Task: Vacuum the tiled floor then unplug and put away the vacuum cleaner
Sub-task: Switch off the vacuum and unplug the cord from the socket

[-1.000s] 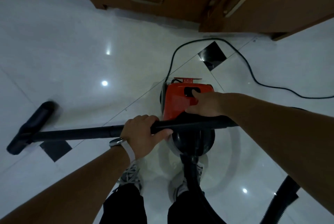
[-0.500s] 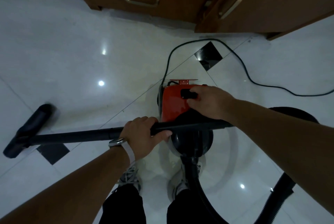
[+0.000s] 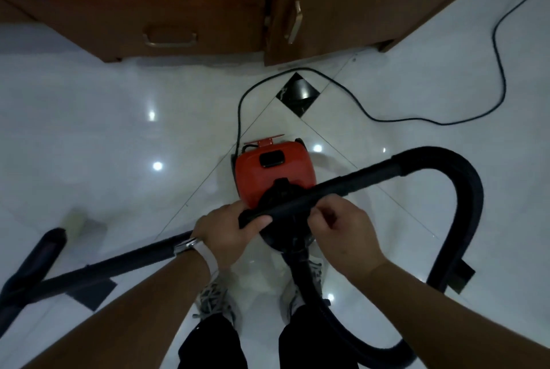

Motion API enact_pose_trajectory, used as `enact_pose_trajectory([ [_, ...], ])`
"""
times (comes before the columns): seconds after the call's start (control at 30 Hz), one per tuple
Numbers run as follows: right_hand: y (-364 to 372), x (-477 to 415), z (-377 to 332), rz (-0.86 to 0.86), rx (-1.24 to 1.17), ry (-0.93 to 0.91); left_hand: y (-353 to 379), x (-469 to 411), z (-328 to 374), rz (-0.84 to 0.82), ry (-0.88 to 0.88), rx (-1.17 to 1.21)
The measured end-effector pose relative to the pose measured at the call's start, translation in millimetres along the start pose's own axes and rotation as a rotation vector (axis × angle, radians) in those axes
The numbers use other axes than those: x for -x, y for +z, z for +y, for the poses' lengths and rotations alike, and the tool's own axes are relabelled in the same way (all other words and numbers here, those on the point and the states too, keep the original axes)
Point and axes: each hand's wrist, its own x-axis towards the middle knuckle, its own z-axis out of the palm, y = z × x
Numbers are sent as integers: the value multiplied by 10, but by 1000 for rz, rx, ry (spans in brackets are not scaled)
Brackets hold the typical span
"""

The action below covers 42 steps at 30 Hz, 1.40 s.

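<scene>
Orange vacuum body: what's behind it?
Behind the orange vacuum body, a black power cord loops over white floor tile toward the brown wooden cabinet. Its plug is out of view.

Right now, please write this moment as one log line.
left hand: gripping wand | right hand: on hose handle | red vacuum: on floor | cord: trailing

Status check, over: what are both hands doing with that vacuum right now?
Left hand and right hand both grip the black wand. Red vacuum parked ahead. Power cord loose across floor.
</scene>
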Motion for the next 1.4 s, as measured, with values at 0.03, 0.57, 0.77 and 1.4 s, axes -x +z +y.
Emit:
enact_pose_trajectory([
  [0.03,46,0,45,-7,-37,59,-33,1,22,-16,-16,13],
  [0.57,624,-408,118,-204,-607,422,132,11,233,-33,-139,123],
  [0.77,356,-301,148,-118,-613,407,160,85,489,-16,-90,153],
  [1.4,-1668,1113,569,131,-637,338,64,858,2500,-155,281,-20],
])
